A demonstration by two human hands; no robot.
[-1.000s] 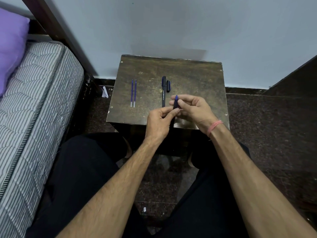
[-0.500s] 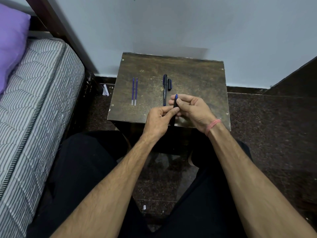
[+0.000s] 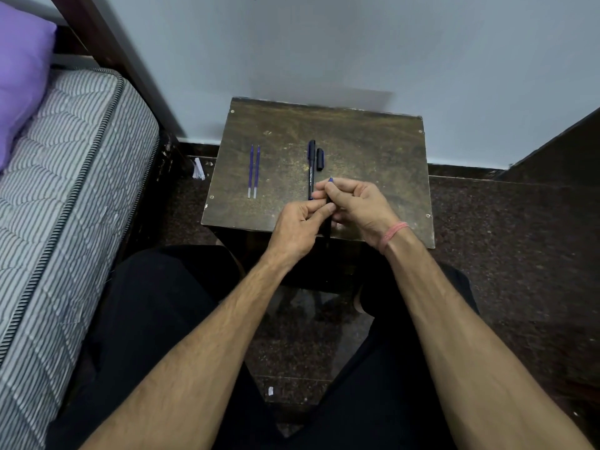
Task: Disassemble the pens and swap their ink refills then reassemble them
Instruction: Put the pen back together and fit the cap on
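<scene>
- Wall (image 3: 324, 43): pale blue-grey, fills the top of the view behind the table.
- Mattress (image 3: 58, 190): grey-and-white striped, along the left edge, with a purple pillow (image 3: 19, 69) on its far end.
- Floor (image 3: 503, 238): dark speckled stone, around and under the table; a small white scrap (image 3: 198, 169) lies on it just left of the table.
- Table (image 3: 373, 151): small, dark, scuffed wood, square-topped, set against the wall and in front of the person's knees.
- Legs in black trousers (image 3: 146, 336): either side of the view, below the table's near edge.
- Left hand (image 3: 298, 225): over the near edge of the table, fingers curled, thumb and forefinger pinching the lower part of the held pen.
- Right hand (image 3: 357, 206): touching the left, fingers curled round the upper part of the same pen; a pink band (image 3: 393, 235) circles the wrist.
- Held pen (image 3: 329, 219): dark barrel, nearly upright between both hands, above the table's front edge; its blue end pokes out over the right fingers, its lower end hangs below the hands.
- Second pen (image 3: 311, 167): dark, lying lengthwise on the table's middle, its near end just beside the right fingers.
- Refills (image 3: 254, 172): two thin blue ones, side by side and parallel, on the left part of the table, well apart from the hands.
- Cap (image 3: 320, 159): short, dark, lying just right of the second pen's far end.
</scene>
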